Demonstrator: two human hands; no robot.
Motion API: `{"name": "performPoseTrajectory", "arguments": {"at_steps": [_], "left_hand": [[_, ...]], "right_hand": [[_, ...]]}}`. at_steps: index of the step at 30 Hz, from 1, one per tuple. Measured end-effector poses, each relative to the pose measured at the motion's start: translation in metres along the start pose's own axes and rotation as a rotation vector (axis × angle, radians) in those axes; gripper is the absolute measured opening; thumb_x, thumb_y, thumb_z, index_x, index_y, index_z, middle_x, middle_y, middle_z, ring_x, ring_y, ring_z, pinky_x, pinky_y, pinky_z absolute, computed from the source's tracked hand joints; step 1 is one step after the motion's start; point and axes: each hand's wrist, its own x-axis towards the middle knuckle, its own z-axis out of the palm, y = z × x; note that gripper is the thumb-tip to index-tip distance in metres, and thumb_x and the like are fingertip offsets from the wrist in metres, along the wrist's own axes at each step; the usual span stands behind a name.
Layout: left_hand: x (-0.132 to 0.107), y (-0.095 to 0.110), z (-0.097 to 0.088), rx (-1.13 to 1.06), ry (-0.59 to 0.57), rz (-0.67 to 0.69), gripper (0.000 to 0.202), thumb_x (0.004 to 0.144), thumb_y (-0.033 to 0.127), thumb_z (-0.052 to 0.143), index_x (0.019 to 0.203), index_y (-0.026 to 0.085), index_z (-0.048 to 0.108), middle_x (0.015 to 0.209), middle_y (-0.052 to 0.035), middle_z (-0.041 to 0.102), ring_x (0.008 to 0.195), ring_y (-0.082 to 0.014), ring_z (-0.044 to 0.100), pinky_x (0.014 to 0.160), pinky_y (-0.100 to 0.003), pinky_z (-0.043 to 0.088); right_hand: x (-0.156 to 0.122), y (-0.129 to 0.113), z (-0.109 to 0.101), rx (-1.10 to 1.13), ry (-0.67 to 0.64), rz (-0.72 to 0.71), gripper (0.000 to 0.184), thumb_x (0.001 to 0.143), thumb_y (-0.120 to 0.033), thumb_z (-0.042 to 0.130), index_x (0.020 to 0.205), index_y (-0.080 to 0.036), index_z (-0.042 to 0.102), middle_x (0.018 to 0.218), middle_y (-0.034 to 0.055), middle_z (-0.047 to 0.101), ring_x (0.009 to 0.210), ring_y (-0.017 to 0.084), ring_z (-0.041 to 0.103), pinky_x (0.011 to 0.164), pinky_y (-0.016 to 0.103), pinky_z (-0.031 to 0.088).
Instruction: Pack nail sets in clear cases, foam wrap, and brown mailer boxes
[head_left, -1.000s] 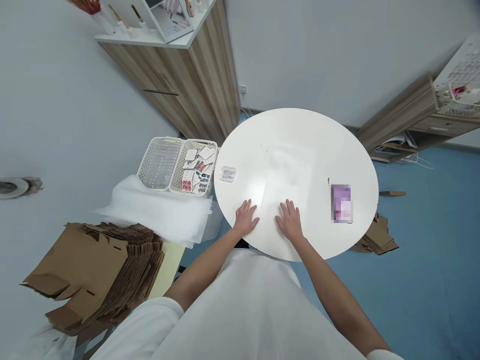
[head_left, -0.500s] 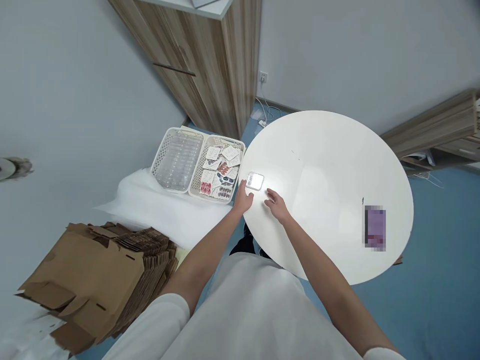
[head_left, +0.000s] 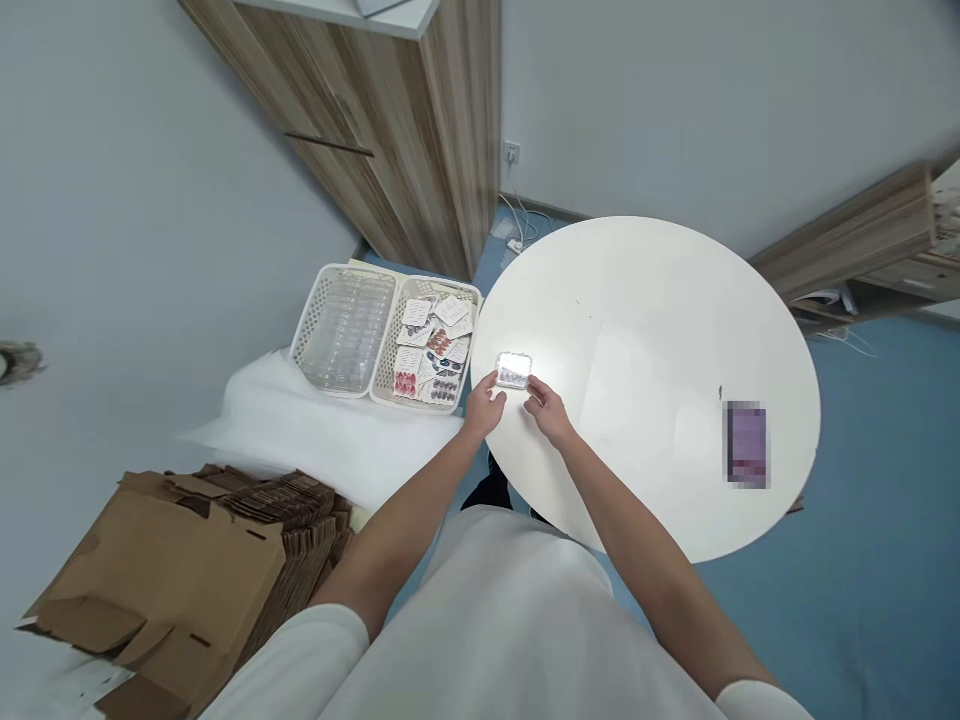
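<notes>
A small clear plastic case (head_left: 514,370) with a white card and a row of purplish, nail-like pieces lies at the left part of the round white table (head_left: 637,300). My left hand (head_left: 484,406) grips its lower left corner between thumb and fingers. At the lower right corner, my right hand (head_left: 546,408) has its fingers closed against the edge. Light glares off the top of the case. Left of the table, a white basket (head_left: 475,300) holds cards bearing red, blue and purple pieces.
Another white basket (head_left: 298,345) holds stacked clear plastic cases. White wrapping sheet (head_left: 330,430) spreads below the baskets. Flattened cardboard boxes (head_left: 165,560) are piled at lower left. A blurred purple item (head_left: 747,440) lies on the table's right. Behind stands a wooden cabinet (head_left: 420,130).
My right hand has moved in to the case, and both hands now touch its lower corners. The case has turned, so its row of pieces faces me. The view has shifted slightly.
</notes>
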Motion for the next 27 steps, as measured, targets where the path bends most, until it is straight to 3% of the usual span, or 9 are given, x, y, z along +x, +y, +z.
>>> {"name": "performPoseTrajectory", "arguments": {"at_steps": [4, 10, 16, 21, 27], "left_hand": [[-0.02, 0.014, 0.024, -0.013, -0.036, 0.083, 0.045, 0.075, 0.014, 0.048, 0.12, 0.019, 0.046, 0.12, -0.006, 0.052, 0.109, -0.016, 0.049, 0.094, -0.029, 0.039], [-0.071, 0.035, 0.084, 0.044, -0.138, 0.152, 0.039, 0.075, 0.018, 0.051, 0.114, 0.019, 0.051, 0.113, -0.0057, 0.057, 0.102, -0.0161, 0.053, 0.089, -0.03, 0.043], [-0.126, 0.029, 0.142, 0.141, -0.221, 0.126, 0.036, 0.075, 0.018, 0.051, 0.111, 0.02, 0.053, 0.11, -0.0046, 0.059, 0.097, -0.0155, 0.056, 0.087, -0.029, 0.044], [-0.153, 0.02, 0.165, 0.176, -0.227, 0.1, 0.038, 0.075, 0.017, 0.049, 0.112, 0.019, 0.052, 0.112, -0.0055, 0.058, 0.099, -0.0158, 0.056, 0.086, -0.03, 0.044], [-0.163, 0.014, 0.17, 0.251, -0.219, 0.09, 0.039, 0.076, 0.019, 0.048, 0.115, 0.019, 0.05, 0.115, -0.0054, 0.056, 0.103, -0.0169, 0.053, 0.086, -0.03, 0.043]], "right_hand": [[-0.03, 0.005, -0.033, 0.017, 0.054, -0.035, 0.056, 0.067, -0.015, 0.05, 0.122, -0.024, 0.042, 0.133, 0.0015, 0.037, 0.12, 0.017, 0.038, 0.103, 0.035, 0.029], [-0.09, 0.03, -0.104, -0.034, 0.14, -0.073, 0.05, 0.069, -0.016, 0.049, 0.118, -0.025, 0.045, 0.13, 0.0025, 0.042, 0.116, 0.017, 0.042, 0.1, 0.037, 0.033], [-0.14, 0.07, -0.165, -0.122, 0.177, -0.099, 0.046, 0.069, -0.015, 0.046, 0.114, -0.024, 0.049, 0.123, 0.0035, 0.048, 0.112, 0.016, 0.047, 0.099, 0.038, 0.035], [-0.161, 0.099, -0.184, -0.177, 0.139, -0.14, 0.047, 0.068, -0.013, 0.044, 0.113, -0.023, 0.05, 0.126, 0.0038, 0.045, 0.115, 0.017, 0.044, 0.099, 0.038, 0.036], [-0.164, 0.113, -0.187, -0.231, 0.101, -0.174, 0.048, 0.068, -0.012, 0.043, 0.115, -0.024, 0.048, 0.123, 0.0035, 0.047, 0.113, 0.017, 0.045, 0.097, 0.038, 0.038]]}}
